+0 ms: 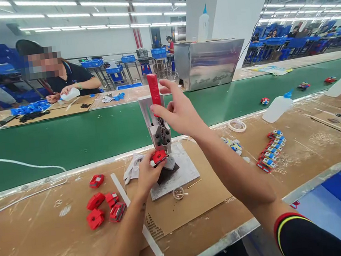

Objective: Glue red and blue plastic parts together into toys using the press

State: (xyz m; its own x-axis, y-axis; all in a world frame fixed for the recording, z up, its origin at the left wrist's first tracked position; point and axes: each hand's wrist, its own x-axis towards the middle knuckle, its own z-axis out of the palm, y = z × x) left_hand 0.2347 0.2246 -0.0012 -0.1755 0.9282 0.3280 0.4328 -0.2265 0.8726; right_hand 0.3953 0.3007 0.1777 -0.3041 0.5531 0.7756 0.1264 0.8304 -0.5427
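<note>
My left hand (pixel 148 172) pinches a red plastic part (pixel 159 156), holding it just below the head of a small toggle press (pixel 162 135). Upright above the press stands its red handle (pixel 154 89). My right hand (pixel 178 106) is at this handle with its fingers spread and curved; the thumb overlaps the lower end of the grip, and I cannot tell whether it presses on it. Under the press lies a grey base plate (pixel 188 163). A white glove (pixel 134 167) rests to the left of the press, and a small round dish (pixel 178 193) sits in front.
Several red parts (pixel 96 218) lie on the left of the cardboard-covered bench. Assembled blue-and-white pieces (pixel 272 153), a tape roll (pixel 237 126) and a glue bottle (pixel 277 107) are at right. Beyond runs a green conveyor belt (pixel 98 138), with a co-worker (pixel 72 75) across it.
</note>
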